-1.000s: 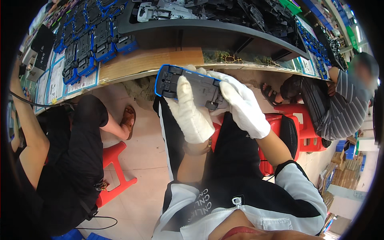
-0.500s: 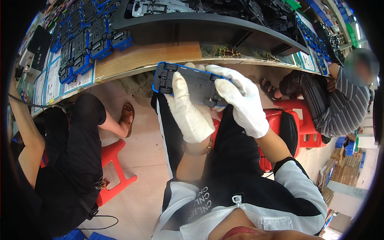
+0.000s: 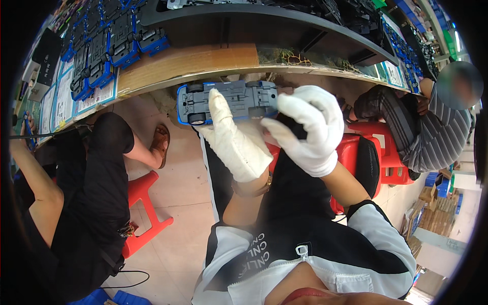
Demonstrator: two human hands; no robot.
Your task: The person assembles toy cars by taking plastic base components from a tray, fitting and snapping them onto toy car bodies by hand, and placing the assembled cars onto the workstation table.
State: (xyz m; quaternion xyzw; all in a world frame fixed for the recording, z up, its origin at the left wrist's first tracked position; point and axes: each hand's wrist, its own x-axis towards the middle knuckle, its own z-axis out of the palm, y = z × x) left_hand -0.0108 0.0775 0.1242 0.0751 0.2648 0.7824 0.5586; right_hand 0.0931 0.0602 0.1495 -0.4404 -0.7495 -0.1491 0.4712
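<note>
A toy car (image 3: 235, 100) with a blue body and a grey underside is held wheels-up just below the table's edge. My left hand (image 3: 235, 137), in a white glove, is closed on it, its thumb lying across the underside and its other fingers mostly hidden beneath. Beside the car's right end is my right hand (image 3: 312, 127), also in a white glove. Its fingers are curved and the thumb stands apart, with a dark gap between them and no held thing visible. Whether its fingertips touch the car I cannot tell.
Several similar blue toy cars (image 3: 99, 61) lie wheels-up at the table's left. A black tray (image 3: 284, 30) of dark parts spans its back. People sit on both sides, with a red stool (image 3: 145, 213) at left and another red stool (image 3: 389, 157) at right.
The toy car has shifted left and tilted, so its underside shows more detail. My right hand has come away from its grip on the car's right end, fingers now apart.
</note>
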